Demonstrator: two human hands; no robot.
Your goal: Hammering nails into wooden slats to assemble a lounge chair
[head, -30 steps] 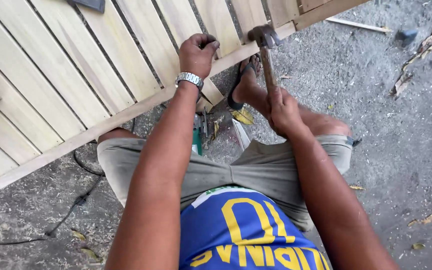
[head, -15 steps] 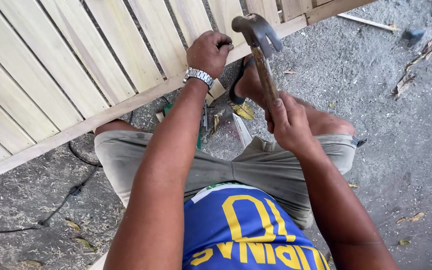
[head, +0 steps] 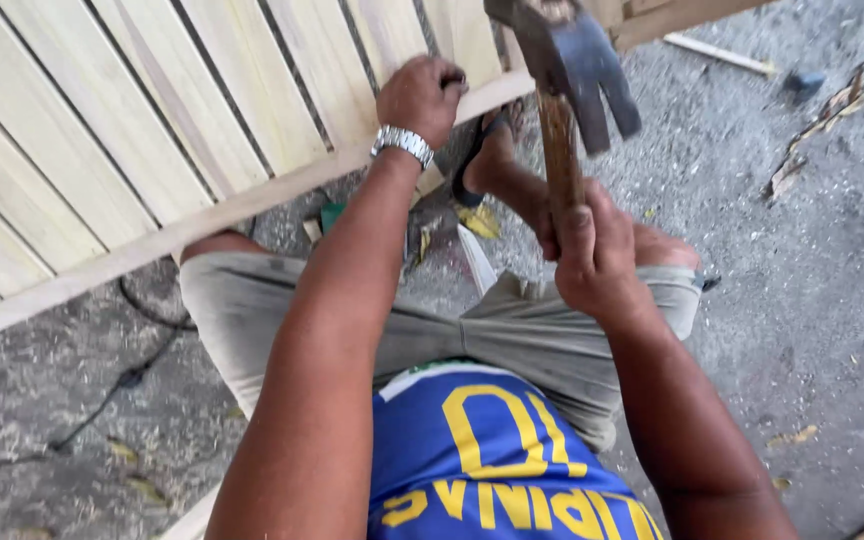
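My right hand (head: 592, 255) grips the wooden handle of a claw hammer (head: 564, 60), whose dark steel head is raised high near the top edge of the view. My left hand (head: 422, 92), with a silver wristwatch on the wrist, rests closed on the lower rail of a pale wooden slatted panel (head: 152, 150) and pinches something small against it; what it is cannot be made out. The panel lies tilted across the upper left. My knees and grey shorts sit below it, one sandalled foot (head: 487, 150) under the rail.
Rough grey concrete ground (head: 812, 300) with wood scraps, dry leaves and chips around. A black cable (head: 122, 375) runs across the ground at the lower left. A thin stick and a dark tool lie at the upper right (head: 752, 60).
The hammer has swung up from the rail: its head was down by the panel edge, then lifted, and now is raised close to the camera. My left hand stays on the rail.
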